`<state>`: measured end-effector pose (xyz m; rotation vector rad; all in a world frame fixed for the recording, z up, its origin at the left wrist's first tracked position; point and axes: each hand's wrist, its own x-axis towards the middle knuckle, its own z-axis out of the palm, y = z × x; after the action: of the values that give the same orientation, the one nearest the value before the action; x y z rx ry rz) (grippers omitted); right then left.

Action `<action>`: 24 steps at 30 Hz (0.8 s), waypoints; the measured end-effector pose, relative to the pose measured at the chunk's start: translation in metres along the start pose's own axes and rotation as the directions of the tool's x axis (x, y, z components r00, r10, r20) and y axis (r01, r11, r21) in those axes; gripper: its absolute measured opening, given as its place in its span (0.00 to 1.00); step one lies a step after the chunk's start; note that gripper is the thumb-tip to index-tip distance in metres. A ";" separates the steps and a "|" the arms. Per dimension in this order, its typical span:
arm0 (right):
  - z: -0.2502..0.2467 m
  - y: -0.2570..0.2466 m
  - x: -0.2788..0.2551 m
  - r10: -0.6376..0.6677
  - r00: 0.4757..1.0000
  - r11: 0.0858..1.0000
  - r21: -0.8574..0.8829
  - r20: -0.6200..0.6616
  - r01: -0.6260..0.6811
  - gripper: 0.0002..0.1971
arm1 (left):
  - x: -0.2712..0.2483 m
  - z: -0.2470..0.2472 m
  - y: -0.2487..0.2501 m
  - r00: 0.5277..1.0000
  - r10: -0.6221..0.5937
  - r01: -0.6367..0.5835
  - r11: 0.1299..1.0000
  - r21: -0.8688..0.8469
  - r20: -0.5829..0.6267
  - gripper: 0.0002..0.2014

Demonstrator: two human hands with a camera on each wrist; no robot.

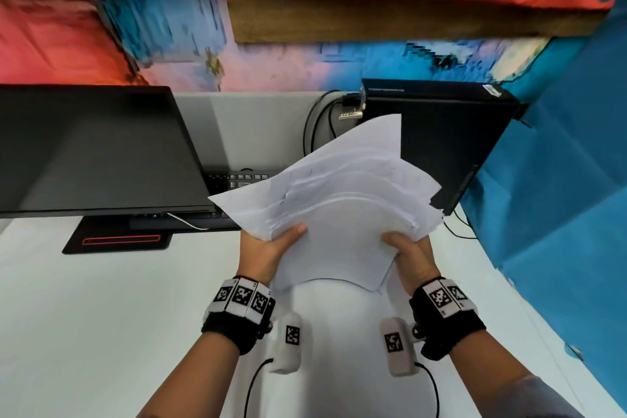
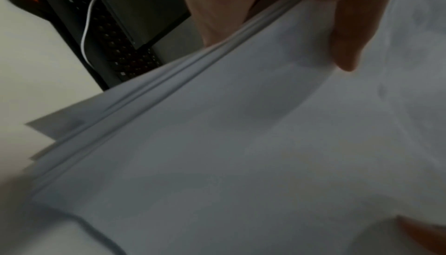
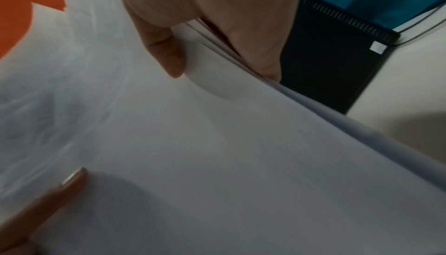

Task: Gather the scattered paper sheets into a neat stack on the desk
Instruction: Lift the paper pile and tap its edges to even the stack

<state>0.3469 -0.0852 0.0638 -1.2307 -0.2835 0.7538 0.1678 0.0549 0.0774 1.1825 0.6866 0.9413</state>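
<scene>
Where hands [image 1: 268, 251] pinch, limp sheets [image 1: 339, 214].

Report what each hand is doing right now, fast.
Left hand: grips the paper sheets at their left edge.
Right hand: grips the same sheets at their right edge.

The white worktop [image 1: 84, 316] carries a black monitor [image 1: 91, 149] at the far left, whose flat base [image 1: 118, 241] with a red stripe rests directly on the surface. A black keyboard [image 1: 244, 180] lies behind it, partly hidden by the screen. At the far right stands a black computer case [image 1: 441, 136], upright, with dark cables [image 1: 319, 122] looping beside it. A thin white cable [image 1: 190, 222] runs under the monitor.
</scene>
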 end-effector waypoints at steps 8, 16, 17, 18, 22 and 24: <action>-0.006 -0.010 -0.002 -0.193 0.978 0.981 -0.018 0.075 0.195 0.31 | 0.004 -0.015 0.007 0.996 0.054 -0.050 0.997 0.060 -0.066 0.12; 0.000 -0.002 0.005 -0.146 0.987 0.989 -0.019 0.074 0.148 0.28 | 0.016 -0.004 0.033 0.975 0.224 -0.214 0.942 0.257 -0.009 0.21; 0.001 -0.003 0.005 -0.154 0.985 0.988 -0.004 0.075 0.155 0.27 | 0.018 -0.004 0.039 0.968 0.248 -0.244 0.928 0.282 0.020 0.21; 0.001 -0.003 0.005 -0.159 0.984 0.987 0.012 0.076 0.159 0.27 | 0.020 -0.004 0.044 0.957 0.283 -0.288 0.909 0.301 0.061 0.21; 0.005 -0.005 0.003 -0.160 0.985 0.987 0.041 0.070 0.158 0.28 | 0.024 -0.003 0.059 0.922 0.291 -0.378 0.815 0.439 0.255 0.19; 0.006 -0.003 0.002 -0.148 0.986 0.989 0.019 0.070 0.147 0.28 | 0.023 -0.005 0.061 0.916 0.242 -0.385 0.756 0.530 0.321 0.21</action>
<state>0.3460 -0.0802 0.0685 -1.1580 -0.4234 0.6711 0.1589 0.0834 0.1354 1.9839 0.6091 0.8675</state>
